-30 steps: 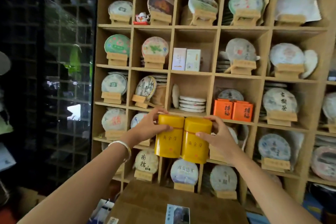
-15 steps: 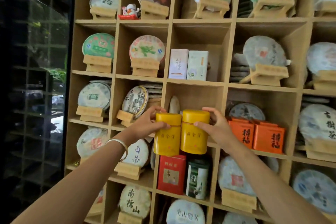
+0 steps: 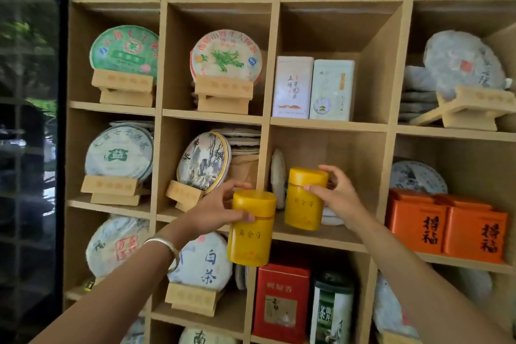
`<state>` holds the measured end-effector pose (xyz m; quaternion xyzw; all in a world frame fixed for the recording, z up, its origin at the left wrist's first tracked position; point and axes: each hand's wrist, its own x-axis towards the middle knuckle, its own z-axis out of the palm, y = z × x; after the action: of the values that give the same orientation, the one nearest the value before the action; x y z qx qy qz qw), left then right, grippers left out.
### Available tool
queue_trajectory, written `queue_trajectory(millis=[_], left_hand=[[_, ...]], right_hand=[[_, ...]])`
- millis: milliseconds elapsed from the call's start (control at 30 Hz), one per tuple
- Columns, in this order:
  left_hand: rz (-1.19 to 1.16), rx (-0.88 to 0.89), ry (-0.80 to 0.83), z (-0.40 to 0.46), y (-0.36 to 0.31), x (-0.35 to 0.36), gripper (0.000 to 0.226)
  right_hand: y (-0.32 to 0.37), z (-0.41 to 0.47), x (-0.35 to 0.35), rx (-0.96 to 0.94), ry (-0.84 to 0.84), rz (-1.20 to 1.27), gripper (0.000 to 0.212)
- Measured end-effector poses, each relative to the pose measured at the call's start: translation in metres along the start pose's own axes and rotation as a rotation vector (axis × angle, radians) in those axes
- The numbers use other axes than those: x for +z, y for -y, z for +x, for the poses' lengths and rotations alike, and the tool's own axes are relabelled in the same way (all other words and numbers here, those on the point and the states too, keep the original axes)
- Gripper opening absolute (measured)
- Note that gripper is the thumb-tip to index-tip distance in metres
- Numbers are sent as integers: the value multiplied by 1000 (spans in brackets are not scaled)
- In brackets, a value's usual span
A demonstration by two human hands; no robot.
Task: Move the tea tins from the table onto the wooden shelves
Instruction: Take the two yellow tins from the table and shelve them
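Two yellow tea tins with lids are up at the wooden shelves (image 3: pixel 329 237). My left hand (image 3: pixel 220 212) grips the left yellow tin (image 3: pixel 250 234) near its lid, holding it in front of the divider, below the shelf board's level. My right hand (image 3: pixel 339 195) holds the right yellow tin (image 3: pixel 304 201), which is inside the middle compartment with its base at the shelf board. A white tea cake (image 3: pixel 278 176) leans at that compartment's left wall, and flat cakes lie behind the tin.
Orange tins (image 3: pixel 446 226) fill the compartment to the right. A red tin (image 3: pixel 282 301) and a green-white tin (image 3: pixel 332 313) stand in the one below. Wrapped tea cakes on wooden stands (image 3: pixel 201 165) occupy the cells to the left. White boxes (image 3: pixel 312 89) stand above.
The two tins were held side by side; now they are apart. My right hand has carried its tin up into the compartment, the left tin stays lower. The view has closed in on the shelves.
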<state>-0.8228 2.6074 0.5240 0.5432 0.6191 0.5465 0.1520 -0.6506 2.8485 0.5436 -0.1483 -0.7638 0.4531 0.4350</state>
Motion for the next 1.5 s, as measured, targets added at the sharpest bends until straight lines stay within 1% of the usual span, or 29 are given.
queue_trajectory(millis=[100,333,467,600,800,933,1000,1100,1200,1267,1367,1433,1500], left_hand=[[-36,-13,29,5,14,2,71],[-39,-57,66,5,41,7,71],[-29,-94,46,-3,52,3,69],[-27,-102,29,-9,58,-3,61],[-3,-103,15,-13,59,-8,60],[0,-103,19,-13,60,-8,61],[-2,-99,21,-11,58,-9,61],[-32,-77,24,-7,53,-7,63],[-50,-44,35,3,43,1,69],[-44,-25,41,11,35,10,70],[-32,15,71,25,23,29,61],[-34,31,77,32,17,44,60],[-38,35,76,37,11,58,65]], right_hand=[[-20,14,13,-9,66,-6,64],[-47,31,27,26,139,-10,63],[-50,35,35,36,164,-14,63],[-51,39,46,58,185,47,63],[-55,44,52,91,160,73,69],[-56,43,52,139,177,83,71],[-53,38,48,143,159,127,71],[-49,24,35,65,53,172,68],[-46,0,20,-30,8,121,63],[-42,-17,11,-43,29,112,57],[-34,-39,-3,-42,90,87,55],[-30,-52,-11,-18,161,55,63],[-28,-63,-16,22,233,48,74]])
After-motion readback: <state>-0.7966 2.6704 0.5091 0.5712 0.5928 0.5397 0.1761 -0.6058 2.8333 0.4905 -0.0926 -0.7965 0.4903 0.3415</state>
